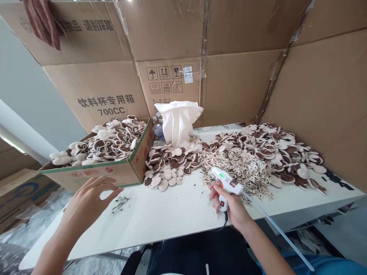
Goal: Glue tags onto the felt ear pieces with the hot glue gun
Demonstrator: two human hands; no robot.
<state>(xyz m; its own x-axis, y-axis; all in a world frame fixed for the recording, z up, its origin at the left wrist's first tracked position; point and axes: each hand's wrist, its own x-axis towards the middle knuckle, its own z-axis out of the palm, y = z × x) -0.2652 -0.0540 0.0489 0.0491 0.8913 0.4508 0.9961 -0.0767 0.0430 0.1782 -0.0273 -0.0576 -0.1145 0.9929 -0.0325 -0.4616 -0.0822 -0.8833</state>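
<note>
A white glue gun is in my right hand, its nose pointing up and left, a long clear glue stick trailing from its back. My left hand hovers over the left part of the table, thumb and fingers curved apart, with nothing visible between them. Beneath and right of it lie dark scraps. A pile of small round white and brown felt pieces sits at the middle. Beside it, near the glue gun, spreads a heap of short beige loops.
A cardboard box full of felt pieces stands at the left back. A white plastic bag stands behind the middle pile. More brown and white pieces are heaped at the right back. Cardboard walls enclose the white table.
</note>
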